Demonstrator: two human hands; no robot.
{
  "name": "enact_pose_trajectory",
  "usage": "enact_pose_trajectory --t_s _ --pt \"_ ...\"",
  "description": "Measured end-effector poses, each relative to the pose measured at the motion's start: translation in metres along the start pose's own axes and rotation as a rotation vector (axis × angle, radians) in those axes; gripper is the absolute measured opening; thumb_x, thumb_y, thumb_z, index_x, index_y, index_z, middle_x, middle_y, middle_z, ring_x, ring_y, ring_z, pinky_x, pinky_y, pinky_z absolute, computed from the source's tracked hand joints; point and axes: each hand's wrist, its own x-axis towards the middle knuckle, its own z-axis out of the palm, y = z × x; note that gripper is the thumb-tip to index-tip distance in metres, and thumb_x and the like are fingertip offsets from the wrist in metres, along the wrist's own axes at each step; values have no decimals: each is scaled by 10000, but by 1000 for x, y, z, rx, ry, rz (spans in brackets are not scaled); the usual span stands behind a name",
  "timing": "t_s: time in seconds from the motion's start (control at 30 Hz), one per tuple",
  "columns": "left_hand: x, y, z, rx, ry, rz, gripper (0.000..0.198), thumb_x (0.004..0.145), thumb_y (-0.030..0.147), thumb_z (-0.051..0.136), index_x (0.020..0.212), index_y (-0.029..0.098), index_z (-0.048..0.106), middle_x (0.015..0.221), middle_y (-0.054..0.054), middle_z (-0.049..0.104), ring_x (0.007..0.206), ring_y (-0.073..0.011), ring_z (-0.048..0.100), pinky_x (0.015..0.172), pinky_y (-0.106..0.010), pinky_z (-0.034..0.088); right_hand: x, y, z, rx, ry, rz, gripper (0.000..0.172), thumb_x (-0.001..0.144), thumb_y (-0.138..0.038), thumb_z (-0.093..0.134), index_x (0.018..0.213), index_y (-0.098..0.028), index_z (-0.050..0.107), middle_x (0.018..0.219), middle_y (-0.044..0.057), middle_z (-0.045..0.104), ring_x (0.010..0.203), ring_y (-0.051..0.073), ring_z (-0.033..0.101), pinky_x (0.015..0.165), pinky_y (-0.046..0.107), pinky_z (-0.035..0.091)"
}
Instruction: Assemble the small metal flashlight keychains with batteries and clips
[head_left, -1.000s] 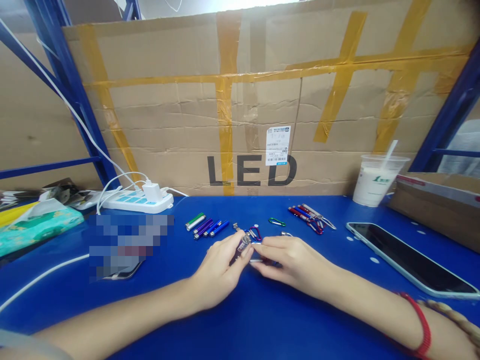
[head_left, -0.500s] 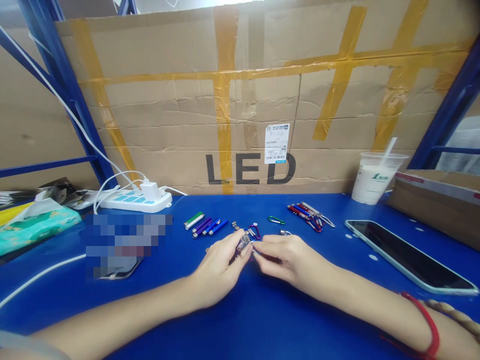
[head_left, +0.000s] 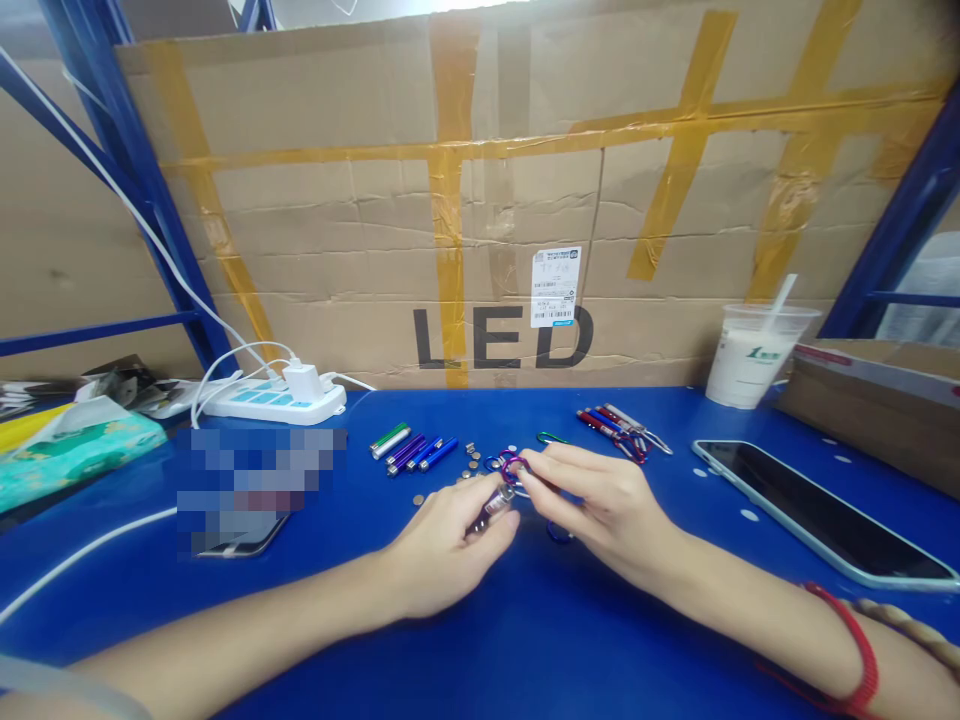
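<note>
My left hand [head_left: 457, 545] is closed around a dark mini flashlight [head_left: 489, 510] with a silver tip, which points up and to the right. With its fingertips, my right hand [head_left: 604, 505] pinches a purple carabiner clip [head_left: 513, 466] just above that tip. Whether the clip is joined to the flashlight, I cannot tell. Under my right fingers a blue carabiner [head_left: 559, 533] lies partly hidden. Several small button cells [head_left: 466, 474] are scattered beyond my left hand, and a blue clip [head_left: 492, 463] is near them.
Purple, blue, green and silver flashlight tubes [head_left: 437, 454] lie left of centre; finished-looking ones with clips [head_left: 611, 428] lie right. Around them are a phone [head_left: 817, 510], drink cup [head_left: 754, 360], power strip [head_left: 262, 400], tissue pack [head_left: 90, 450] and cardboard box [head_left: 877, 405].
My right hand has shifted slightly up, and the purple carabiner now shows at its fingertips. My left hand has turned the flashlight, so more of its body shows. The blue carabiner has come into view.
</note>
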Motion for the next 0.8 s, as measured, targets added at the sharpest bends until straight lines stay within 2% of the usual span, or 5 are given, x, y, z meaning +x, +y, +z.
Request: enact_pose_trajectory --t_s 0.13,0.27,0.43,0.63,0.8 --pt "1 0 -1 -52 -23 6 163 893 276 358 825 187 477 683 19 479 629 -126 421 589 -240 333 0 -3 1 11 -17 -47 223 915 -231 438 944 -150 644 745 50 652 652 124 594 616 229 513" --pt "2 0 -1 -119 -31 -27 214 894 301 359 726 189 430 607 42 406 568 -113 374 560 -238 317 1 -3 1 2 -56 -53 221 918 -217 432 941 -142 639 745 54 646 680 130 604 639 234 523" --pt "1 -1 -1 -235 -56 -41 200 893 304 360 731 193 393 604 50 361 560 -108 336 554 -242 295 0 -1 2 -7 -44 -70 192 909 -200 456 935 -119 628 756 58 636 670 126 586 620 228 506" --pt "1 -3 -2 -356 -37 -39 219 900 334 359 738 189 378 625 43 356 581 -108 322 555 -248 283 -1 2 2 -24 -59 -43 197 916 -223 446 915 -142 626 765 50 632 656 125 573 620 240 490" --pt "4 -4 -1 -382 11 -86 246 892 343 359 701 189 354 615 44 338 575 -106 310 550 -252 270 1 4 -1 2 -135 -43 215 927 -208 416 966 -125 611 777 55 595 686 128 555 629 237 481"
